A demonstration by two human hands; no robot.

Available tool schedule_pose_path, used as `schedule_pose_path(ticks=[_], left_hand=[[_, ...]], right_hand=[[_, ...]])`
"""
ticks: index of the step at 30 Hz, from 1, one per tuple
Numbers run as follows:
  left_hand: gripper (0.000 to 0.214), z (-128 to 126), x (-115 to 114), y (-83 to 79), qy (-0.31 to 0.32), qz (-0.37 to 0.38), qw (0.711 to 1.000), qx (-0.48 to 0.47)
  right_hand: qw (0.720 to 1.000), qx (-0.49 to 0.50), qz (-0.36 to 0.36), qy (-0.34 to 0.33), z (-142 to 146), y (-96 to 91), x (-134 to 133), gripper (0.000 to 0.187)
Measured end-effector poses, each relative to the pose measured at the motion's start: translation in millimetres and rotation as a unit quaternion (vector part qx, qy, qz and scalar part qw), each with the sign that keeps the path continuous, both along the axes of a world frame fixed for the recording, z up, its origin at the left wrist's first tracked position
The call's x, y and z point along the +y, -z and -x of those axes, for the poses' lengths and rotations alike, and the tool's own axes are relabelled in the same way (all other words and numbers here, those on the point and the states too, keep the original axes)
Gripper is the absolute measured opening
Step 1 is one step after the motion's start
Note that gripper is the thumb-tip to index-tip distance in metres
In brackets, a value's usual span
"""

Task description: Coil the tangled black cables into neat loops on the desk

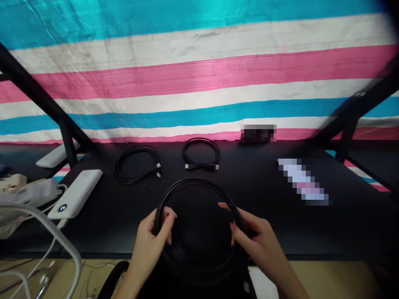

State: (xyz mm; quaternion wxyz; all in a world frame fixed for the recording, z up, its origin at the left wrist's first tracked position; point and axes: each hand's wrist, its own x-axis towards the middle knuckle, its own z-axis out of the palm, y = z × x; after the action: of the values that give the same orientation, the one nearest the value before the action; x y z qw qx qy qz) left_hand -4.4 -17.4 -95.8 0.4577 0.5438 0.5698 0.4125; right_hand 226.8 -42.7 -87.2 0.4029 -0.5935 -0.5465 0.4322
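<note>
Black cable coil (pixel 200 180): we hold its opposite sides, left hand (pixel 153 232) and right hand (pixel 257 233) each curled around it, presumably to keep the loops together.

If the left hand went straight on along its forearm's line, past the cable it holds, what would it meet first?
Probably the middle cable coil farther back on the desk, around its left plug. The height of the left hand is unclear, so it might pass over.
</note>
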Motion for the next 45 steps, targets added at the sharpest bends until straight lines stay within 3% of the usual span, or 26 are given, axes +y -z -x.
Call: schedule_pose_path(ticks=[5, 11, 19, 27, 34, 40, 45], left_hand=[[0.05, -3.0, 0.6, -4.3, -0.045, 0.02, 0.998, -0.04], [0.058, 0.4, 3.6, -0.9, -0.047, 0.012, 0.999, 0.016], [0.062, -4.4, 4.9, 13.9, -0.051, 0.022, 0.997, 0.044], [0.06, -5.7, 5.0, 10.8, -0.096, 0.001, 0.995, 0.032], [0.053, -5.6, 9.5, 12.7, -0.101, 0.007, 0.995, 0.002], [0.057, -5.2, 11.1, 17.1, -0.031, 0.067, 0.997, 0.031], [0.053, -3.9, 11.1, 22.2, 0.029, 0.087, 0.993, 0.072]], right_hand=[[1.0, -0.011, 0.012, -0.025, 3.2, 0.1, 1.3, 0.045], [0.996, -0.039, -0.037, 0.069, -0.8, 5.6, 5.0, 0.037], [0.99, -0.019, -0.105, 0.094, 1.4, 6.8, 4.7, 0.027], [0.992, 0.006, -0.072, 0.105, 2.8, 14.9, 15.7, 0.03], [0.99, -0.055, -0.045, 0.118, -0.9, 18.9, 22.7, 0.039], [0.983, -0.095, -0.058, 0.149, -4.1, 30.9, 26.7, 0.045], [0.984, -0.07, -0.056, 0.151, -5.9, 41.2, 28.0, 0.044]])
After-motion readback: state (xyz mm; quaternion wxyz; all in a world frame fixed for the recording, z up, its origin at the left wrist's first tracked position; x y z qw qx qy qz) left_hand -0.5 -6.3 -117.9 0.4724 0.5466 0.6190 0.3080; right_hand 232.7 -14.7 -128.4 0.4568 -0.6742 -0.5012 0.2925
